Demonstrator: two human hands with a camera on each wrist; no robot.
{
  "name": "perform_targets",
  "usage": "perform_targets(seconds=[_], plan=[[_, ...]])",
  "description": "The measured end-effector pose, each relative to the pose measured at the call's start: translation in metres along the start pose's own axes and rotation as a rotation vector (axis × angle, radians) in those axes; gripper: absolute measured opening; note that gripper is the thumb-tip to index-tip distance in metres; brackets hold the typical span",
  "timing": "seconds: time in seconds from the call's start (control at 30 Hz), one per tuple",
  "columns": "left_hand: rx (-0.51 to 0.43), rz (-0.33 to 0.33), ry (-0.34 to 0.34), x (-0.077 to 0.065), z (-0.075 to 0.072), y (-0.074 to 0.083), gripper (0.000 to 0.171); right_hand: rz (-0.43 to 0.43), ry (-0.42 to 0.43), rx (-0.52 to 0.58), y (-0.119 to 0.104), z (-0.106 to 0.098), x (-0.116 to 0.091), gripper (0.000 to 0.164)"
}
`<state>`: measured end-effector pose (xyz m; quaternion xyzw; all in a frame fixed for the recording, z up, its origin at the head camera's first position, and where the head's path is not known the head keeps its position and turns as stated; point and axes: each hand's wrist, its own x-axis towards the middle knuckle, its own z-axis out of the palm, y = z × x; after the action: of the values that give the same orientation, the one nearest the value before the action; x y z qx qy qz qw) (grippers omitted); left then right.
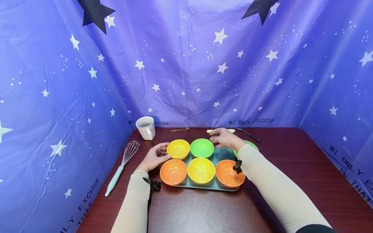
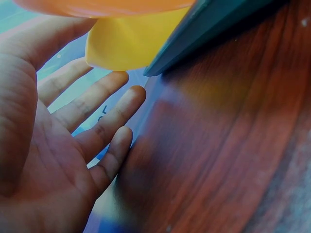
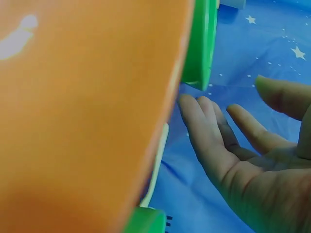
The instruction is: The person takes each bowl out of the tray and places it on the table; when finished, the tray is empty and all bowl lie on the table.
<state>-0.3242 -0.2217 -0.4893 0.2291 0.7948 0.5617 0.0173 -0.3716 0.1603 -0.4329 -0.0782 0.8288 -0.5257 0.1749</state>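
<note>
A blue-grey tray [image 1: 209,187] carries a back yellow bowl [image 1: 178,149], a green bowl [image 1: 202,148], and in front an orange bowl [image 1: 173,172], a yellow bowl [image 1: 201,170] and another orange bowl [image 1: 230,173]. My left hand [image 1: 153,158] is beside the back yellow bowl, thumb and fingertips right at its left side. Its fingers [image 2: 109,121] are spread and relaxed in the left wrist view. Over the tray's back right, my right hand [image 1: 225,137] has loosely extended fingers [image 3: 199,126] close to the green bowl's rim. Another green bowl [image 1: 253,144] is partly hidden behind my right forearm.
A whisk [image 1: 121,166] lies along the left edge, with a white mug [image 1: 145,128] behind it. Farther back are a small gold spoon [image 1: 181,129], a pale-handled utensil [image 1: 231,130] and a dark-handled utensil [image 1: 250,135]. Starry cloth [image 1: 186,81] surrounds the table.
</note>
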Motion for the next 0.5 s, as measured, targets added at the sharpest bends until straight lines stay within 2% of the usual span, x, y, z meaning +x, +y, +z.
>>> perform_targets(seconds=[0.17,0.5], plan=[[-0.019,-0.007,-0.001,0.0009,0.0010,-0.0036,0.064,0.001,-0.058,-0.040,0.0054,0.0049,0.0029,0.045],[-0.025,-0.006,0.008,0.0012,0.0028,-0.0060,0.063,0.036,-0.113,-0.015,0.0097,0.0098,0.0040,0.053]])
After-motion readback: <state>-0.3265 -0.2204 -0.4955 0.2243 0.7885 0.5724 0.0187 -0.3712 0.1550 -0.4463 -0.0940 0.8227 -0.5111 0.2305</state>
